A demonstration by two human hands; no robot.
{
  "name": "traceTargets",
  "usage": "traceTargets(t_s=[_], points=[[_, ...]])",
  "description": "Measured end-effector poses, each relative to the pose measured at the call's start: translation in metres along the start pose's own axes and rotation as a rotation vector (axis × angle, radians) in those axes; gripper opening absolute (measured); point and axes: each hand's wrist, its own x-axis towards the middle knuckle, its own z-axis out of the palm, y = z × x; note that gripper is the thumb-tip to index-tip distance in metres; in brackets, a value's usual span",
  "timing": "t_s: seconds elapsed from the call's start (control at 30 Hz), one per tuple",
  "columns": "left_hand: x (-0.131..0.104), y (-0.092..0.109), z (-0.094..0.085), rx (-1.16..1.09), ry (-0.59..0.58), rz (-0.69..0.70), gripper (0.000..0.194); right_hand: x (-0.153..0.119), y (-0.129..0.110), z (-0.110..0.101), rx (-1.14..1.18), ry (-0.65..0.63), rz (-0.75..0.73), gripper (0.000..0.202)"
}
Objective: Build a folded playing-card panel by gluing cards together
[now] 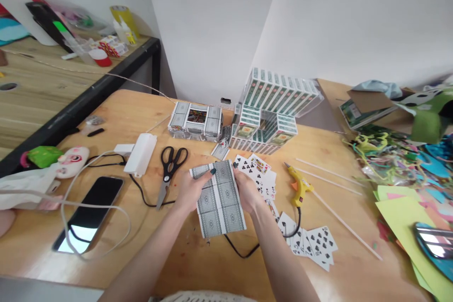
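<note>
Gripping card panel (221,199): left hand (192,188), right hand (245,188), both part-closed at edges.

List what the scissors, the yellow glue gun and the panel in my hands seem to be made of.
Scissors: grey blades with a dull sheen, so likely metal; smooth black handles, probably plastic.
Glue gun: probably hard plastic, from its evenly yellow, molded-looking body.
Panel: apparently playing cards of smooth paper or card, from the repeated printed backs; any backing is hidden.
</note>
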Motion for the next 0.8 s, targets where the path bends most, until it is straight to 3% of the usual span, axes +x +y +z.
traceTargets(t_s=[0.3,0.57,0.67,0.8], points=[[0.0,-0.004,0.0,0.057,0.006,0.056,0.024,0.004,0.006,0.001,-0.383,0.135,-0.228,0.051],[-0.005,-0.002,0.001,0.206,0.018,0.05,0.025,0.006,0.015,0.0,-0.706,0.291,-0.421,0.053],[-0.004,0.006,0.003,0.184,0.024,0.01,0.029,0.005,0.012,-0.006,-0.681,0.199,-0.424,0.052],[-0.003,0.013,0.006,0.146,-0.058,-0.03,0.034,0.006,0.004,-0.017,-0.594,0.029,-0.437,0.048]])
